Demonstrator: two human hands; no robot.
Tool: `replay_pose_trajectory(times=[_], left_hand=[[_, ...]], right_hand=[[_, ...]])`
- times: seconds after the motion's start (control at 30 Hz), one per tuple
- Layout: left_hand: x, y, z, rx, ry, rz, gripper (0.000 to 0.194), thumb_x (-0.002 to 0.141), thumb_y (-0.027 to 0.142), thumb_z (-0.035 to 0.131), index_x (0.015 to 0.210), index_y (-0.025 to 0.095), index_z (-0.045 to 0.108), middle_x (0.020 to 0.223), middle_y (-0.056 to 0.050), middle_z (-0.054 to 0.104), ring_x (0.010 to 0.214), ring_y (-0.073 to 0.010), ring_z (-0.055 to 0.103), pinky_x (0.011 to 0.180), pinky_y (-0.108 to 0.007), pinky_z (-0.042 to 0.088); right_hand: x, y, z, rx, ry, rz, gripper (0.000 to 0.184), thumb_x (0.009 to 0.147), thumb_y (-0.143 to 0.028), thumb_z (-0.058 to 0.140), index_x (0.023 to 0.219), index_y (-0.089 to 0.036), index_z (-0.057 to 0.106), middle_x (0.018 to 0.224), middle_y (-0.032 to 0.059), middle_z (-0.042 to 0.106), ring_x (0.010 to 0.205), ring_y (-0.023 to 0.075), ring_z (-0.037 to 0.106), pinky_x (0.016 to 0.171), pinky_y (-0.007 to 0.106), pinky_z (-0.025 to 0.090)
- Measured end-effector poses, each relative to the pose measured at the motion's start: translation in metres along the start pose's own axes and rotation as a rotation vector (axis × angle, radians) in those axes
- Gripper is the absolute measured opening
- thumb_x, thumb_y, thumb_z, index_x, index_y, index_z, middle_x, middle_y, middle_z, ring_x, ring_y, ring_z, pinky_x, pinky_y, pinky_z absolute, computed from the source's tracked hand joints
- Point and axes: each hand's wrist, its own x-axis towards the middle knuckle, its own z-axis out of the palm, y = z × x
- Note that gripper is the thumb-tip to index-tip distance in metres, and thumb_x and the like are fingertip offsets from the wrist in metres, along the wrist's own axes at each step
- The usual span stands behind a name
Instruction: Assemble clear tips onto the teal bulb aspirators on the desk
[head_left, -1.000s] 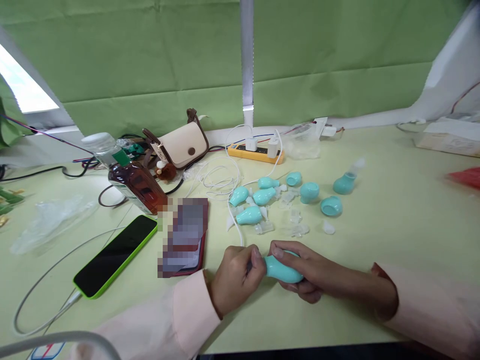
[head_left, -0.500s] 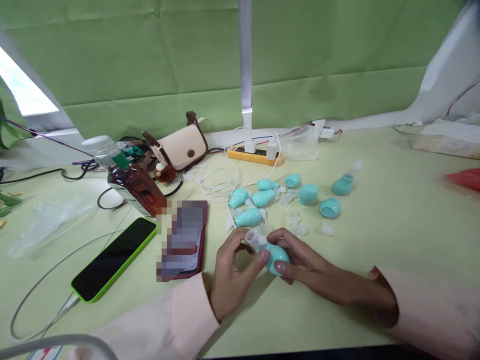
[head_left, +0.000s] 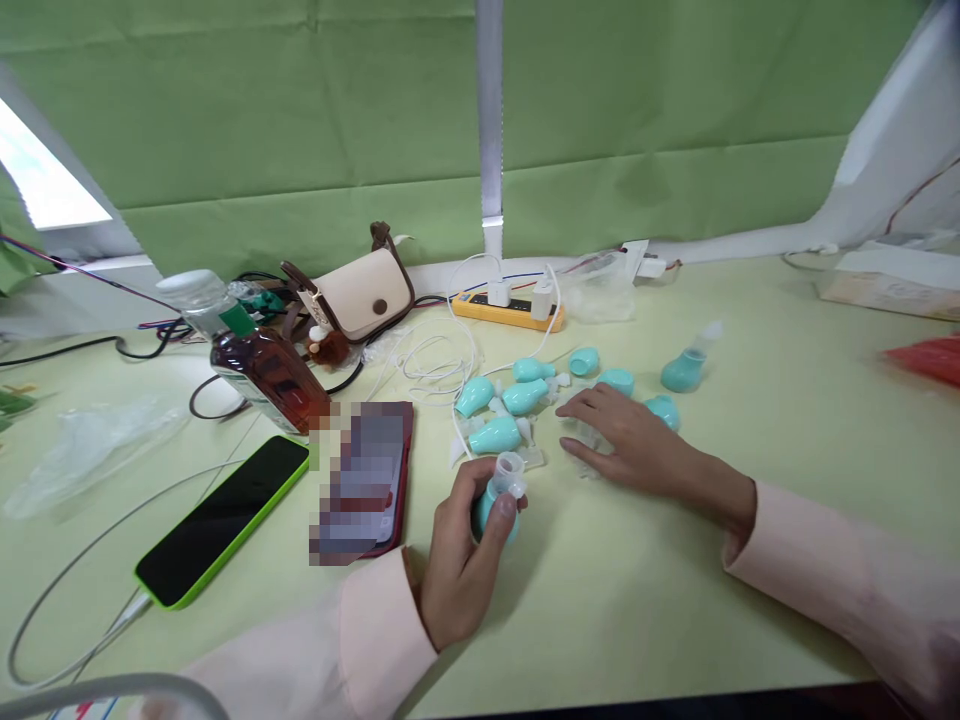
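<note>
Head view: one teal bulb (head_left: 487, 502), clear fitting (head_left: 511, 465) uppermost, was gripped between thumb and fingers of the left hand (head_left: 456, 572), near the table's (head_left: 600, 630) front edge, right of a red-cased phone (head_left: 407, 470). The right hand (head_left: 641, 440), fingers parted, hung over small clear parts (head_left: 589, 436), beside loose teal bulbs (head_left: 495, 435); farther back lay a yellow power strip (head_left: 472, 307) and a cream bag (head_left: 360, 295).

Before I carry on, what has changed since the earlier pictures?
The right hand let go of the rounded teal bulb with its clear plastic fitting and reached forward over small clear plastic parts. The left hand alone now holds the bulb, shifted leftward, fitting upward. The black phone in its green case and the cream handbag stayed put.
</note>
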Motion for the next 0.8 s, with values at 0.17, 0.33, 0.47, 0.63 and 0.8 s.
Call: replay_pose_trajectory(times=[0.17,0.33,0.47,0.63,0.8], left_hand=[[0.000,0.000,0.000,0.011,-0.031,-0.008,0.020,0.084,0.032,0.037,0.096,0.017,0.042,0.077,-0.002,0.054,0.070,-0.0136,0.048,0.064,-0.024,0.035],[0.000,0.001,-0.001,0.048,-0.061,-0.032,0.020,0.083,0.034,0.038,0.093,0.017,0.043,0.073,-0.001,0.052,0.065,-0.0128,0.045,0.059,-0.023,0.034],[0.000,-0.001,0.000,0.079,-0.090,-0.053,0.020,0.083,0.034,0.037,0.093,0.018,0.044,0.071,0.000,0.051,0.066,-0.0129,0.044,0.060,-0.023,0.034],[0.000,-0.004,0.002,0.050,-0.088,-0.078,0.019,0.083,0.032,0.039,0.096,0.019,0.041,0.074,0.000,0.049,0.067,-0.0125,0.047,0.062,-0.023,0.036],[0.000,-0.002,0.002,0.085,-0.103,-0.107,0.017,0.082,0.029,0.040,0.096,0.020,0.041,0.075,0.001,0.051,0.068,-0.0125,0.049,0.063,-0.023,0.036]], right_hand=[[0.002,-0.016,0.001,-0.066,-0.165,-0.091,0.039,0.083,-0.039,0.033,0.118,-0.022,0.040,0.100,0.0111,0.048,0.092,0.0253,0.041,0.072,0.041,0.038],[0.004,-0.019,0.000,-0.052,-0.217,-0.118,0.038,0.085,-0.041,0.029,0.117,-0.026,0.041,0.102,0.0102,0.047,0.094,0.0253,0.039,0.072,0.041,0.037],[0.006,-0.017,0.000,-0.045,-0.235,-0.151,0.033,0.085,-0.039,0.030,0.109,-0.024,0.047,0.104,0.0093,0.046,0.098,0.0255,0.037,0.073,0.040,0.036],[0.006,-0.018,0.001,-0.039,-0.218,-0.177,0.029,0.085,-0.037,0.029,0.101,-0.024,0.050,0.104,0.0077,0.046,0.096,0.0248,0.037,0.075,0.041,0.035],[0.007,-0.018,0.006,-0.022,-0.179,-0.140,0.029,0.086,-0.031,0.028,0.101,-0.020,0.050,0.092,0.0096,0.049,0.087,0.0219,0.040,0.071,0.037,0.036]])
